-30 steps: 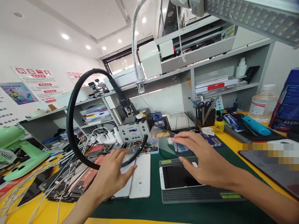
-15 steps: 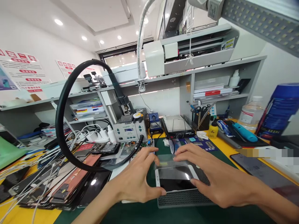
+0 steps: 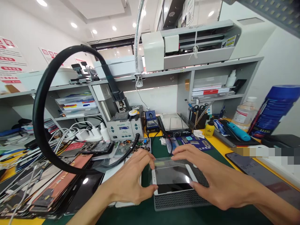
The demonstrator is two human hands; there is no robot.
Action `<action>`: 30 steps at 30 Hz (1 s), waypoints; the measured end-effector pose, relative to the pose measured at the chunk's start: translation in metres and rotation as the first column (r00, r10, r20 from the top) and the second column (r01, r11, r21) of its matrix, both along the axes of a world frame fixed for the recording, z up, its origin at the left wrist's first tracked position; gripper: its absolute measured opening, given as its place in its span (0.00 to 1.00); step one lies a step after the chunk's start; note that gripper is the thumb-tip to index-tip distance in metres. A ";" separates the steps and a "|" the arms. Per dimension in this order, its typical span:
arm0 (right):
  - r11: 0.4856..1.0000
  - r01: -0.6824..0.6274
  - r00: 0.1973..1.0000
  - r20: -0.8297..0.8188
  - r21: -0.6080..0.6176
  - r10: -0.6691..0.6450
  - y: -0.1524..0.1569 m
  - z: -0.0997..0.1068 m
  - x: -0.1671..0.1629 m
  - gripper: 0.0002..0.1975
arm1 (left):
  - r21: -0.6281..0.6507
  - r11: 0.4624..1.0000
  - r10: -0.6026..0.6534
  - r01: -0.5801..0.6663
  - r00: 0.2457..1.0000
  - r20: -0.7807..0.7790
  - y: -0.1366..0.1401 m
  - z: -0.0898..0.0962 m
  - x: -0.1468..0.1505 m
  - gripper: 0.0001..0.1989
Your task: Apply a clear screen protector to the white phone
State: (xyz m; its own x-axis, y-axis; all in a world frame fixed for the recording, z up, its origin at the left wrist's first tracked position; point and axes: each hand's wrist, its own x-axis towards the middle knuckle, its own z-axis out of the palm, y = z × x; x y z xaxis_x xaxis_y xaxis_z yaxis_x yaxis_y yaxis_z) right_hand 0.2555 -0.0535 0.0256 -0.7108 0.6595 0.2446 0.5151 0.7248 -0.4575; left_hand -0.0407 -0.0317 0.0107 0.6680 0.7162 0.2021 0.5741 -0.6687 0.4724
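A white-framed smartphone [image 3: 174, 181] lies face up on a dark perforated mat [image 3: 179, 201], its screen black with a paler grey area and a bright reflection. My left hand [image 3: 131, 179] curls round the phone's left end, thumb at the near corner and fingertips by the far corner. From the right, my right hand [image 3: 211, 178] has its thumb on the near right part of the phone and its fingers arched over the far side. A clear plastic sheet [image 3: 162, 162] shows beyond the phone, between the fingertips; how far it extends is hidden.
Stacked phone parts [image 3: 61, 184] and white cables crowd the left. A thick black hose [image 3: 38, 125] loops from the hot-air station [image 3: 124, 128]. Behind the hands stand a heating plate [image 3: 175, 125], a tool holder [image 3: 198, 118] and a yellow bottle [image 3: 209, 128]. Another phone [image 3: 248, 168] lies right.
The camera view has turned slightly, shifting the scene a little to the left. Both hands keep nearly the same grip, and the phone stays in place on the mat.
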 end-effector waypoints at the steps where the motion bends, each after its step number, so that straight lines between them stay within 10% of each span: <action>1: 1.000 -0.002 1.000 0.001 -0.004 0.002 0.000 0.000 0.000 0.37 | 0.003 1.000 -0.002 0.002 1.000 0.002 0.000 -0.001 -0.001 0.19; 12: 0.907 0.308 0.945 0.204 -0.286 -0.257 0.016 0.007 0.027 0.48 | 0.026 1.000 0.015 -0.015 1.000 -0.009 -0.001 -0.005 -0.010 0.12; 22: 0.847 0.297 0.955 0.130 -0.441 -0.267 0.013 -0.013 0.043 0.43 | 0.041 0.999 0.009 -0.008 0.999 -0.031 -0.012 -0.012 -0.005 0.14; 30: 0.909 0.187 0.974 -0.052 -0.371 -0.222 0.009 -0.020 0.032 0.33 | -0.002 1.000 0.026 -0.026 0.998 -0.063 -0.011 -0.013 -0.005 0.14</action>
